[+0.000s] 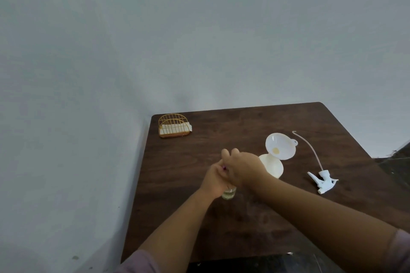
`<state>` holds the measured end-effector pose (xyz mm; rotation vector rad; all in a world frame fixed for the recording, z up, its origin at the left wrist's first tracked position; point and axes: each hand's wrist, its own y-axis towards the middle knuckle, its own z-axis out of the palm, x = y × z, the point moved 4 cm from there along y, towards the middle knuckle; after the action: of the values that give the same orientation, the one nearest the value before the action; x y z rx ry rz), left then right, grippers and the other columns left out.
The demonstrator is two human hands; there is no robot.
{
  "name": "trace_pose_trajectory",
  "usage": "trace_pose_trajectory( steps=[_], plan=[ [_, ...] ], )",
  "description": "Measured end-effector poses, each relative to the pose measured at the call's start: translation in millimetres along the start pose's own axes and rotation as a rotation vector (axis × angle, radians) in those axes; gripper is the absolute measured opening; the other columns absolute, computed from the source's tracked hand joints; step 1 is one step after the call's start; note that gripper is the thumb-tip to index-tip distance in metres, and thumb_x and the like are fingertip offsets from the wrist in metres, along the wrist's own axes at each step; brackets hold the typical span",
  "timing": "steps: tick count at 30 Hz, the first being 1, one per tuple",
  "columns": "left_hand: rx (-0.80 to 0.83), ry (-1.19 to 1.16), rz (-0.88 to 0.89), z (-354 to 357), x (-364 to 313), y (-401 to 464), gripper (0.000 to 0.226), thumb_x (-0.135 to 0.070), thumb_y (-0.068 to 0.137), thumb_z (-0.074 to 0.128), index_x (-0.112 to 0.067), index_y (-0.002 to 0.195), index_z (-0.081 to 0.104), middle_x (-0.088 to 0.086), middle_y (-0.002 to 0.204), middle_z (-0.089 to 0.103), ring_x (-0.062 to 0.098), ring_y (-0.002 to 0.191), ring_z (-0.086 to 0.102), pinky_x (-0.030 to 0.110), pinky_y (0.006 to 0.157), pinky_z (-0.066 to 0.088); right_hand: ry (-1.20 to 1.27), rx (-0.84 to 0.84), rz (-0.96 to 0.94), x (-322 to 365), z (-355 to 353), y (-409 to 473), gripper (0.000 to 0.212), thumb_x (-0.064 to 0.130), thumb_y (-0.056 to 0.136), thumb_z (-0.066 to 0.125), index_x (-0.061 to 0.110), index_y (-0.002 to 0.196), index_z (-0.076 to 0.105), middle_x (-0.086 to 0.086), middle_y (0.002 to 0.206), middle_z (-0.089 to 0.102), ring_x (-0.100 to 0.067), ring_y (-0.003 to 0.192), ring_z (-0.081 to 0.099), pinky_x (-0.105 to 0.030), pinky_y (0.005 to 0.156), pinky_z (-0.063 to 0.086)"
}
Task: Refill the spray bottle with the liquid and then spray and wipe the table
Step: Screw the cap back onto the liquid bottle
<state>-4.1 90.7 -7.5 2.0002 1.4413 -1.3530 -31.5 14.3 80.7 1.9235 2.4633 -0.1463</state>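
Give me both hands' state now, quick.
Left hand: gripping the clear liquid bottle.
Right hand: curled over the bottle's top; exact hold hidden.

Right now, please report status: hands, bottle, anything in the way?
Left hand and right hand both grip clear liquid bottle. Spray bottle open, funnel in neck. Sprayer head lies aside, right. Nothing blocking.

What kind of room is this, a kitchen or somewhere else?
Hard to say; probably a plain room at home rather than a kitchen. All that shows is a dark wooden table against a bare grey wall, with a wire napkin holder and a funnel on a white spray bottle.
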Motion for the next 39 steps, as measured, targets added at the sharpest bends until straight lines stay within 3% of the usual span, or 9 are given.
trace_pose_trajectory(
  steps=[5, 7, 10, 13, 19, 27, 34, 37, 39],
  plan=[
    [-0.1, 0.214, 0.029, 0, -6, 0, 0.011, -0.019, 0.098, 0.053, -0.017, 0.107, 0.059, -0.011, 0.081, 0.058, 0.01, 0.082, 0.061, 0.027, 0.071, 0.053, 0.183, 0.005, 0.374, 2, 4, 8, 0.036, 0.051, 0.098, 0.034, 0.017, 0.089, 0.041, 0.004, 0.062, 0.043, -0.012, 0.057, 0.046, -0.025, 0.053, 0.034],
    [-0.081, 0.3, 0.093, -2, -4, 0, 0.01, -0.014, 0.096, 0.054, -0.015, 0.104, 0.061, -0.006, 0.084, 0.062, 0.015, 0.083, 0.064, 0.035, 0.075, 0.056, 0.204, 0.026, 0.345, 3, 2, 11, 0.042, 0.057, 0.095, 0.036, 0.016, 0.088, 0.04, 0.004, 0.062, 0.043, -0.011, 0.056, 0.043, -0.026, 0.055, 0.034],
    [-0.081, 0.208, 0.134, -8, 2, -2, 0.011, -0.007, 0.097, 0.05, -0.01, 0.1, 0.06, 0.005, 0.088, 0.063, 0.019, 0.083, 0.063, 0.036, 0.075, 0.055, 0.081, 0.028, 0.029, 4, -1, 14, 0.047, 0.057, 0.095, 0.032, 0.013, 0.104, 0.044, -0.002, 0.079, 0.051, -0.018, 0.063, 0.053, -0.031, 0.055, 0.043],
    [-0.004, 0.138, 0.041, -4, -6, -3, 0.021, -0.009, 0.083, 0.071, -0.012, 0.102, 0.062, -0.001, 0.093, 0.066, 0.015, 0.09, 0.064, 0.031, 0.082, 0.055, -0.027, 0.067, -0.14, -2, 6, 11, 0.037, 0.046, 0.099, 0.028, 0.013, 0.111, 0.039, -0.008, 0.095, 0.053, -0.029, 0.078, 0.061, -0.036, 0.057, 0.042],
    [-0.116, 0.177, -0.037, 2, -6, 0, 0.012, -0.014, 0.093, 0.06, -0.011, 0.104, 0.064, 0.003, 0.095, 0.069, 0.017, 0.093, 0.066, 0.034, 0.082, 0.057, 0.058, 0.003, 0.109, 1, 8, 11, 0.038, 0.049, 0.1, 0.024, 0.016, 0.103, 0.042, -0.002, 0.076, 0.045, -0.013, 0.052, 0.04, -0.026, 0.045, 0.028],
    [-0.201, 0.254, 0.018, 10, -10, -2, 0.023, -0.023, 0.099, 0.052, -0.011, 0.118, 0.057, 0.005, 0.106, 0.068, 0.017, 0.104, 0.06, 0.033, 0.089, 0.052, 0.184, 0.031, 0.373, -1, 12, 11, 0.034, 0.044, 0.101, 0.03, 0.015, 0.103, 0.046, -0.006, 0.082, 0.055, -0.015, 0.065, 0.05, -0.026, 0.057, 0.039],
    [-0.168, 0.286, 0.036, 6, -11, -5, 0.011, -0.018, 0.096, 0.055, -0.012, 0.102, 0.063, 0.005, 0.095, 0.07, 0.017, 0.092, 0.066, 0.038, 0.086, 0.056, 0.296, -0.019, 0.389, 1, 11, 10, 0.039, 0.058, 0.095, 0.038, 0.019, 0.09, 0.034, 0.0, 0.075, 0.049, -0.015, 0.064, 0.048, -0.027, 0.058, 0.038],
    [-0.178, 0.287, 0.018, 4, -10, -8, 0.012, -0.022, 0.096, 0.057, -0.016, 0.105, 0.061, 0.002, 0.097, 0.069, 0.014, 0.092, 0.065, 0.037, 0.086, 0.056, 0.229, -0.021, 0.375, 2, 7, 9, 0.037, 0.055, 0.096, 0.038, 0.018, 0.099, 0.04, -0.001, 0.082, 0.059, -0.014, 0.066, 0.052, -0.026, 0.058, 0.041],
    [-0.184, 0.297, 0.025, 5, -7, -12, 0.018, -0.023, 0.097, 0.054, -0.016, 0.113, 0.058, 0.003, 0.106, 0.065, 0.015, 0.099, 0.063, 0.036, 0.091, 0.053, 0.2, 0.012, 0.361, 4, 8, 10, 0.047, 0.052, 0.095, 0.041, 0.015, 0.124, 0.038, -0.005, 0.098, 0.063, -0.014, 0.073, 0.055, -0.025, 0.064, 0.045]
  ],
)
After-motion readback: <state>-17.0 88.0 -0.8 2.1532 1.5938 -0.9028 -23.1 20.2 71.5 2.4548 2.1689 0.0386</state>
